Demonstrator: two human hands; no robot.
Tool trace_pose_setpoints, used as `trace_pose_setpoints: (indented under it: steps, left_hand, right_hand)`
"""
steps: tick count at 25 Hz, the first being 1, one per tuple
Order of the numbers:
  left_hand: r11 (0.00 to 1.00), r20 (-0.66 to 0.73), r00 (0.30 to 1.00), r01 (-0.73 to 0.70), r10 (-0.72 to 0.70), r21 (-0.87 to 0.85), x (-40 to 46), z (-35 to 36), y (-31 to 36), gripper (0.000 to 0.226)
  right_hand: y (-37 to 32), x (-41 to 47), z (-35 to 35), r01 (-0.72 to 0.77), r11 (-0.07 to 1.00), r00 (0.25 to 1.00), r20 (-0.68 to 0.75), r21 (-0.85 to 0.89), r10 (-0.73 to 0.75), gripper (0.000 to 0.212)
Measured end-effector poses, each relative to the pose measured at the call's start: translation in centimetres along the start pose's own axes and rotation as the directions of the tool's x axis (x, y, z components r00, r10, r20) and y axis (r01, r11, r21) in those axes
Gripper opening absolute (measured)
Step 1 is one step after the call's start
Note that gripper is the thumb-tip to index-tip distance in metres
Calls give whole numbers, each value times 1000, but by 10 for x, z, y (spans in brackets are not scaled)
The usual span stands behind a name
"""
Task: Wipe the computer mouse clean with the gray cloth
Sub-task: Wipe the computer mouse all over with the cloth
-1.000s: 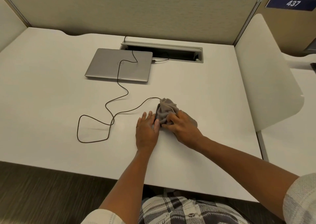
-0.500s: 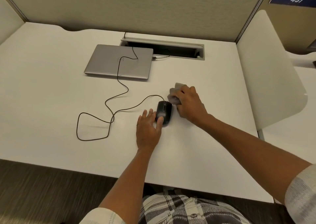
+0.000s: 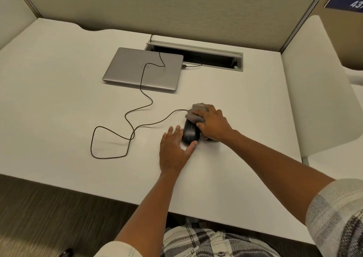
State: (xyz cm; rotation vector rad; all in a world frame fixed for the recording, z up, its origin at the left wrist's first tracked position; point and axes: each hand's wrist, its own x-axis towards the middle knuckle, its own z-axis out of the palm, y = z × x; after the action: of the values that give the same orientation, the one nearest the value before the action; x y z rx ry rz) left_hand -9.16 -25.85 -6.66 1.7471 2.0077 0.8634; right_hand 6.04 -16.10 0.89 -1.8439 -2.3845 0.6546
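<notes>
A black wired computer mouse (image 3: 190,133) lies on the white desk (image 3: 59,99), right of centre. My left hand (image 3: 174,150) rests flat beside it, fingers along its left side and thumb at its near end, steadying it. My right hand (image 3: 213,122) is closed on the bunched gray cloth (image 3: 196,112), pressing it against the mouse's front and right side. Part of the cloth is hidden under that hand.
The mouse's dark cable (image 3: 125,131) loops over the desk to the left and runs across a closed silver laptop (image 3: 143,69) at the back. A cable slot (image 3: 196,55) is cut into the desk behind it. A white divider panel (image 3: 318,92) stands at right.
My right hand took the cloth off the mouse and out to the right, uncovering it, then came back with the cloth against the mouse's front. My left hand stayed beside the mouse.
</notes>
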Motion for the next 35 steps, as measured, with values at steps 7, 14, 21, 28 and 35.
trace_pose_setpoints:
  steps: [7,14,21,28,35]
  left_hand:
    - [1000,7,1000,8,-8,17,0,-1,2,71]
    - [1000,-6,1000,-4,4,23,-1,-2,2,68]
    - [1000,8,1000,4,-4,22,0,-2,1,72]
    - [999,1,1000,-6,6,31,0,0,0,70]
    - [999,18,1000,0,-1,37,0,-3,3,72]
  right_hand:
    - [-7,-16,2,232,963,972,-14,-134,-236,42]
    - [0,5,-35,160,987,956,-253,36,-146,45]
    - [-20,30,-9,22,981,997,-78,193,-7,62]
    - [14,36,-41,345,938,891,303,34,-339,101]
    - [19,43,-39,336,939,905,297,-64,-304,62]
